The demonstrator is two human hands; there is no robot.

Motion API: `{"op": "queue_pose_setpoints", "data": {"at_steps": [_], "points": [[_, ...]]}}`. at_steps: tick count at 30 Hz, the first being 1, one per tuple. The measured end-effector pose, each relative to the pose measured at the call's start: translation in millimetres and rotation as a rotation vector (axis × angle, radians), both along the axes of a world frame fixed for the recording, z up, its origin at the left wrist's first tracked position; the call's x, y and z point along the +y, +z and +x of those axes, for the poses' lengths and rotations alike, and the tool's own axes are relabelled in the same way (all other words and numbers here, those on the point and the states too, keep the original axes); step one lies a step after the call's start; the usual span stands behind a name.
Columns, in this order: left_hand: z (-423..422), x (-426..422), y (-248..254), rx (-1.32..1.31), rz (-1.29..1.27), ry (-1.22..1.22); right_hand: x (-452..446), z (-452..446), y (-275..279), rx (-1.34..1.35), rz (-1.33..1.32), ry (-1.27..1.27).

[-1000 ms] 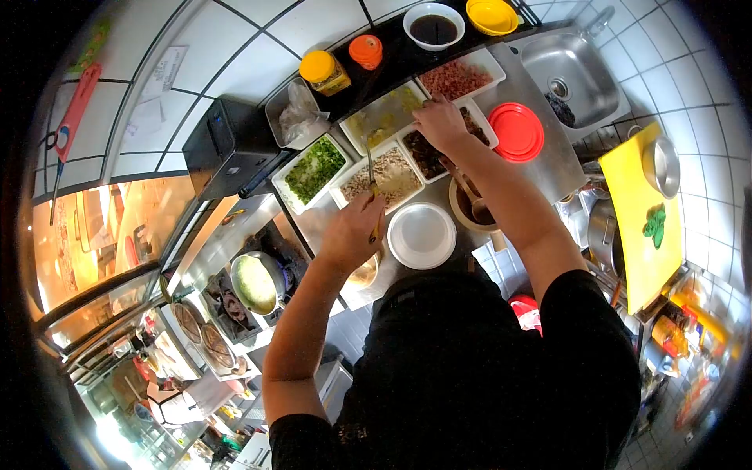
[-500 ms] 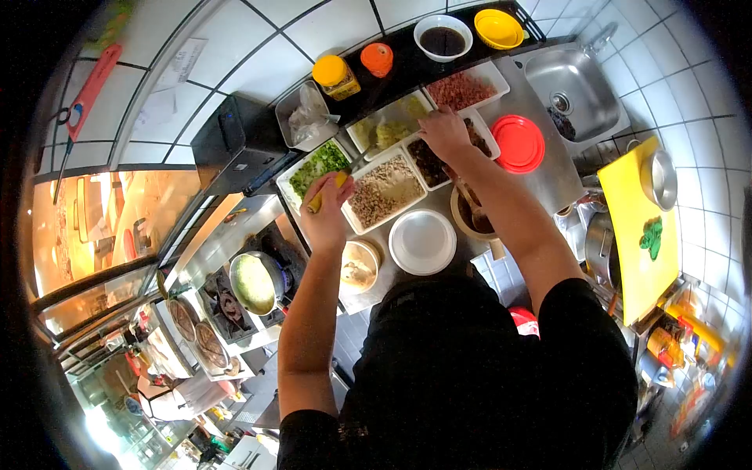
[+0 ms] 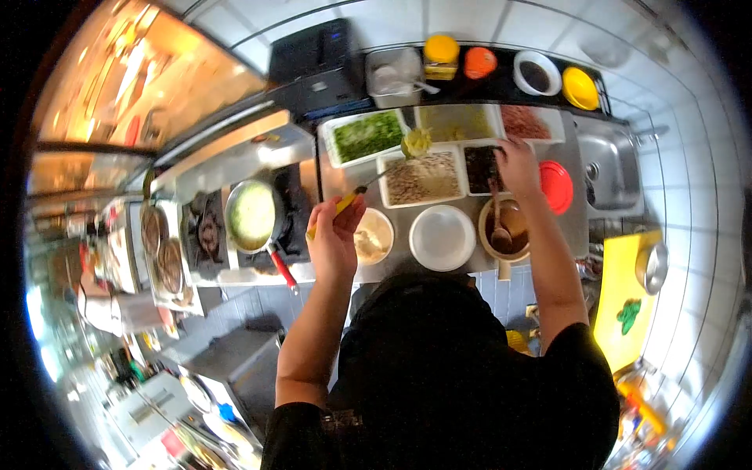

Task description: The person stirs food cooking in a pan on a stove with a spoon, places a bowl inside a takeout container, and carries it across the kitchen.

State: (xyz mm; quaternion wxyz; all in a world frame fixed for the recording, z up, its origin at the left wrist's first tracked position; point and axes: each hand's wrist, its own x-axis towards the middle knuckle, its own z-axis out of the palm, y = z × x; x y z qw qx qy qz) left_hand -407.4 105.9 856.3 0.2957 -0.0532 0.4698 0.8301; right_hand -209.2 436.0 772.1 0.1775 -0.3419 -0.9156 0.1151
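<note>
Yellow-handled spoon (image 3: 361, 189), gripped in the left hand (image 3: 335, 231), held a yellowish heap (image 3: 417, 141) above the back of the beige-filled tray (image 3: 424, 201), while the right hand (image 3: 518, 166), its grip impossible to tell, was at the right end of the dark-filled tray (image 3: 479, 193), with the tray of pink bits (image 3: 555, 128) just beyond.

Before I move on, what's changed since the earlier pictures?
The left hand, still gripping the yellow-handled utensil, has moved left and lifted a pale yellow clump from the middle far container. The right hand stays by the dark-food tray; the pan stays on the stove.
</note>
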Motion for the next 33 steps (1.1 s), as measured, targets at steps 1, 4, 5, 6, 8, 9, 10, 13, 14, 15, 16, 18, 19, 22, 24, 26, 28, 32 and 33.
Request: {"op": "queue_pose_setpoints", "data": {"at_steps": [1, 4, 5, 6, 8, 9, 10, 13, 14, 15, 16, 18, 19, 22, 24, 26, 28, 32, 33], "points": [[1, -22, 0, -0.009, -0.009, 0.032, -1, 8, -3, -0.008, -0.031, -0.012], [8, -84, 15, 0.016, -0.060, 0.242, -19, 26, 9, -0.008, -0.187, -0.117], [10, -106, 20, 0.070, -0.039, 0.308, -13, 39, 0, 0.010, -0.126, -0.025], [12, -125, 25, 0.221, -0.032, 0.324, -7, 47, -10, 0.033, -0.061, 0.058], [16, -152, 32, 0.466, -0.171, 0.414, -17, 48, -5, 0.004, -0.025, 0.025], [16, -162, 32, 0.567, -0.271, 0.470, -19, 46, -1, -0.012, -0.001, -0.002], [16, -169, 26, 0.683, -0.376, 0.480, -20, 40, 0, 0.008, -0.054, 0.021], [0, -191, -1, 1.301, -1.016, 0.370, -36, 10, 12, 0.056, -0.105, 0.101], [-6, -194, -4, 1.480, -1.329, 0.236, -44, -3, 14, 0.065, -0.051, 0.154], [-15, -198, -22, 1.516, -1.392, 0.121, -50, -17, 15, 0.074, 0.003, 0.208], [-21, -204, -45, 1.550, -1.454, 0.001, -53, -28, 13, 0.041, -0.106, 0.242], [-26, -215, -58, 1.606, -1.514, -0.111, -67, -51, 10, -0.128, -0.046, 0.264], [-26, -218, -60, 1.665, -1.520, -0.105, -69, -62, 7, -0.131, -0.039, 0.311], [-24, -220, -40, 1.729, -1.526, -0.132, -78, -84, -6, -0.152, -0.037, 0.415], [-18, -213, -20, 1.651, -1.507, -0.145, -81, -100, -9, -0.165, -0.040, 0.422], [-10, -195, -5, 1.703, -1.407, -0.091, -82, -110, -14, -0.159, 0.027, 0.466], [2, -175, 3, 1.620, -1.254, -0.160, -81, -123, -22, -0.180, -0.002, 0.470], [0, -99, -5, 1.689, -0.973, -0.372, -78, -140, -32, -0.243, 0.034, 0.530], [-6, -78, -14, 1.702, -0.921, -0.415, -77, -142, -35, -0.264, 0.027, 0.529]]}}
